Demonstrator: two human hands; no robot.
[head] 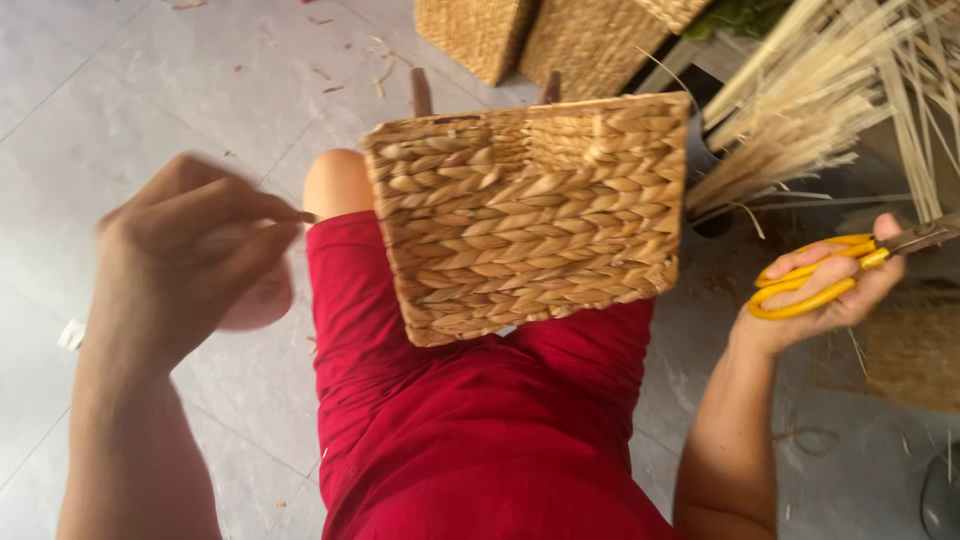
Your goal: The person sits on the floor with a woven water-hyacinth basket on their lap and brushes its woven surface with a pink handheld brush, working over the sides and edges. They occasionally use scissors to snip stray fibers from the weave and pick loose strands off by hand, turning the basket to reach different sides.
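A woven straw basket [530, 210] rests on my lap, over my red shorts [470, 420], with its flat side facing up. My right hand [825, 295] is off to the right of the basket and grips yellow-handled scissors [815, 275], blades pointing right. My left hand [195, 255] is raised to the left of the basket, blurred, with thumb and fingers pinched together; whether a thin strand sits between them I cannot tell.
Two more woven baskets [540, 35] stand on the grey tiled floor [120, 90] ahead. A bundle of dry straw stalks [830, 90] leans in from the upper right. Bits of straw litter the floor. A flat woven piece [915, 350] lies at the right.
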